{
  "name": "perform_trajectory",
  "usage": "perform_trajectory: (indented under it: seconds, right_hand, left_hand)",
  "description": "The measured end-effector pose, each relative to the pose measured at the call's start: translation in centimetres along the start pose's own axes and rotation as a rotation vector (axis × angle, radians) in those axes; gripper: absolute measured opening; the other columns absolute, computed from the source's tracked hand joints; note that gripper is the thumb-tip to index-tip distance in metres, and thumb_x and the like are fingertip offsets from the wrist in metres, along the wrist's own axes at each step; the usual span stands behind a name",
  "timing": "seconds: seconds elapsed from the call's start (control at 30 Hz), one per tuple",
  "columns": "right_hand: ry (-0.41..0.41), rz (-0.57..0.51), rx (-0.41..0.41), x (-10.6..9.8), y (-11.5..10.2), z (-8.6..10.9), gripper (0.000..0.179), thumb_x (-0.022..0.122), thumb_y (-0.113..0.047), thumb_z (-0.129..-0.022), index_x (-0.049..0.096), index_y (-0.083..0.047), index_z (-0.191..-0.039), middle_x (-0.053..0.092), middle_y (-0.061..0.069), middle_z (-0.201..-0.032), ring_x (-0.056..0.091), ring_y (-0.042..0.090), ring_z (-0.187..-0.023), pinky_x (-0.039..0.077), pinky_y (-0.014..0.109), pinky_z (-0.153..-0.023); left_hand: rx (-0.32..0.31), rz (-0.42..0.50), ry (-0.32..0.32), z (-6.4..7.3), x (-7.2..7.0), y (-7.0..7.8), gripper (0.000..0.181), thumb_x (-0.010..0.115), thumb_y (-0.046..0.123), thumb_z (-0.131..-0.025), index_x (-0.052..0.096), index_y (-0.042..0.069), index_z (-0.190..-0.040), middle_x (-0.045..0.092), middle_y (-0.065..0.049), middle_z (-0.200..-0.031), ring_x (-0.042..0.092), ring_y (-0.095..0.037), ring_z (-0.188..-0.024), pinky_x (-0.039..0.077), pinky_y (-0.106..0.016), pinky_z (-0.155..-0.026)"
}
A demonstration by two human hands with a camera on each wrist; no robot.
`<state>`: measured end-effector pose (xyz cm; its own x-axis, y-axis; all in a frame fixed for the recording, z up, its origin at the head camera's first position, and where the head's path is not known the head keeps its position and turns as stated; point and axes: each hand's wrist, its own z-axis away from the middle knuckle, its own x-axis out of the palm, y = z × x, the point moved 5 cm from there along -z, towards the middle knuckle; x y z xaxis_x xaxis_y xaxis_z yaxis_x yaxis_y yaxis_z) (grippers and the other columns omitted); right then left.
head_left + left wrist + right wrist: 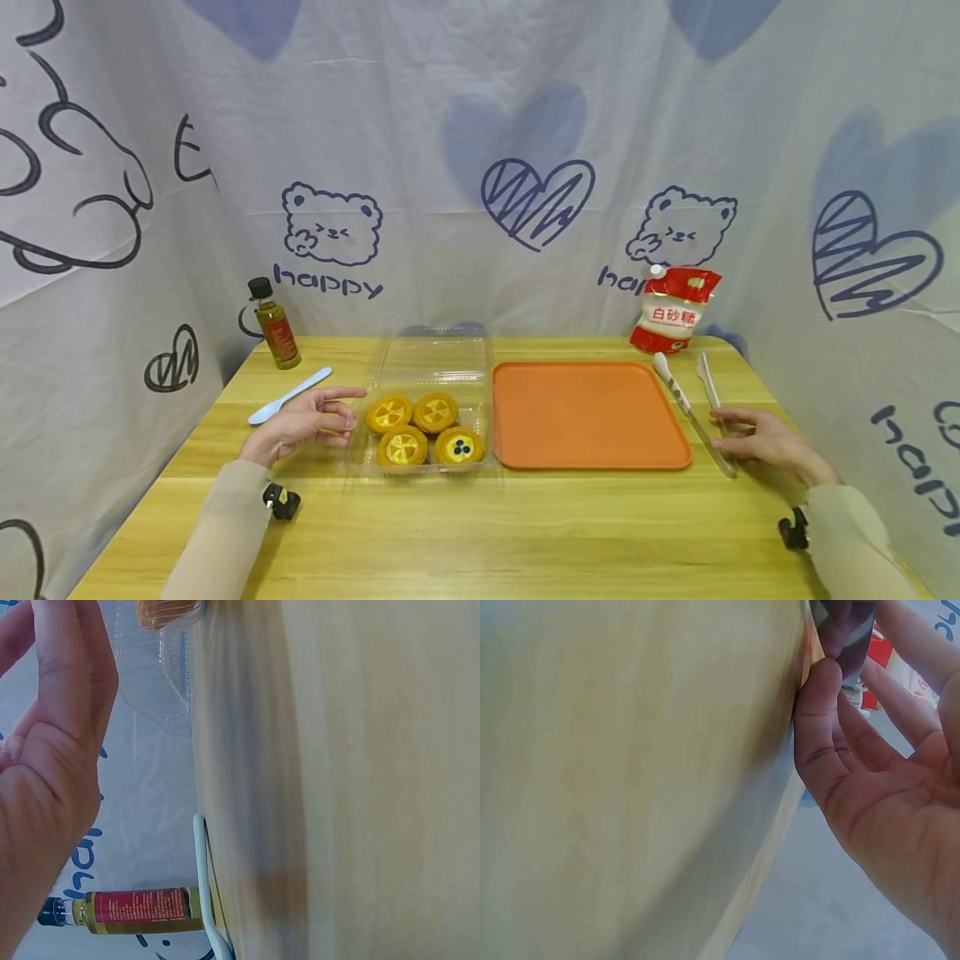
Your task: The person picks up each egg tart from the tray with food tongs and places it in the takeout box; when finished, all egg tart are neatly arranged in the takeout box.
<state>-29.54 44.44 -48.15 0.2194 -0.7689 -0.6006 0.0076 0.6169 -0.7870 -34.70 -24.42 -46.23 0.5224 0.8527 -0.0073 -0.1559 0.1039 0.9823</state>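
My left hand [306,423] hovers beside a clear plastic box [431,375], index finger extended and other fingers loosely bent, holding nothing. The lidded box stands open with several round tarts; one tart [459,447] has dark berries on top. At the right, my right hand [765,442] is around the metal bend of a pair of tongs [701,429], thumb and fingers on opposite sides. The tongs lie spread, pale tips pointing away. In the right wrist view the shiny metal [847,645] shows between thumb and fingers; firm contact cannot be made out.
An orange tray [588,417] lies between box and tongs. A light blue spatula-like utensil [291,396] rests left of the box, near an oil bottle [277,329]. A red and white sugar pouch [675,312] stands at the back right. Printed cloth [435,208] hangs behind the wooden table [495,533].
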Motion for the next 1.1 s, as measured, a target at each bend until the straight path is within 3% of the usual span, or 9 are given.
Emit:
perform_trajectory:
  seconds: [0.27,0.47,0.63,0.73,0.93,1.1]
  right_hand:
    - [0.017,-0.024,0.002,0.0,-0.4,0.0,0.074,0.073,-0.022,-0.089,0.036,0.010,-0.145,0.040,0.035,-0.144,0.059,0.011,-0.088,0.059,0.029,-0.069]
    - [0.111,0.109,-0.026,-0.2,-1.4,-0.2,0.069,0.071,-0.030,-0.091,0.043,0.005,-0.143,0.049,0.031,-0.139,0.056,0.024,-0.100,0.054,0.026,-0.069]
    - [0.141,0.159,-0.088,0.0,-2.9,-0.7,0.059,0.071,-0.027,-0.091,0.052,0.002,-0.138,0.061,0.026,-0.124,0.060,0.018,-0.094,0.056,0.024,-0.068]
    - [0.104,0.115,-0.117,0.7,-4.1,-1.0,0.056,0.070,-0.022,-0.092,0.052,0.003,-0.138,0.063,0.025,-0.120,0.064,0.018,-0.095,0.058,0.024,-0.072]
    - [0.002,-0.006,-0.067,2.7,-6.3,-2.0,0.061,0.066,-0.028,-0.095,0.045,0.002,-0.143,0.060,0.026,-0.128,0.062,0.013,-0.101,0.058,0.032,-0.079]
    - [-0.077,-0.080,-0.077,5.1,-8.6,-3.4,0.059,0.065,-0.029,-0.095,0.047,0.002,-0.142,0.059,0.026,-0.130,0.061,0.023,-0.106,0.056,0.035,-0.078]
  left_hand:
    - [0.002,0.001,-0.008,-0.1,0.1,0.3,0.076,0.066,0.000,-0.090,0.022,-0.006,-0.151,0.066,-0.003,-0.094,0.069,-0.020,-0.080,0.062,-0.034,-0.074]
    - [-0.011,-0.001,-0.007,-0.1,0.0,0.2,0.076,0.066,0.001,-0.090,0.023,-0.006,-0.152,0.066,-0.006,-0.096,0.069,-0.021,-0.080,0.063,-0.035,-0.074]
    - [-0.020,-0.074,0.035,-0.1,-0.2,0.0,0.068,0.066,0.009,-0.093,0.030,-0.003,-0.150,0.066,-0.013,-0.104,0.067,-0.019,-0.086,0.062,-0.038,-0.076]
    - [-0.022,-0.154,0.093,0.0,-0.2,0.4,0.060,0.064,0.016,-0.095,0.038,-0.002,-0.146,0.064,-0.017,-0.112,0.064,-0.018,-0.091,0.062,-0.036,-0.076]
    - [0.011,-0.389,0.231,0.1,0.5,2.3,0.048,0.061,0.023,-0.098,0.050,-0.001,-0.137,0.056,-0.024,-0.128,0.058,-0.031,-0.104,0.057,-0.039,-0.075]
    - [0.004,-0.440,0.296,-0.7,0.5,2.9,0.046,0.058,0.024,-0.099,0.050,0.001,-0.138,0.052,-0.024,-0.132,0.054,-0.039,-0.114,0.055,-0.043,-0.084]
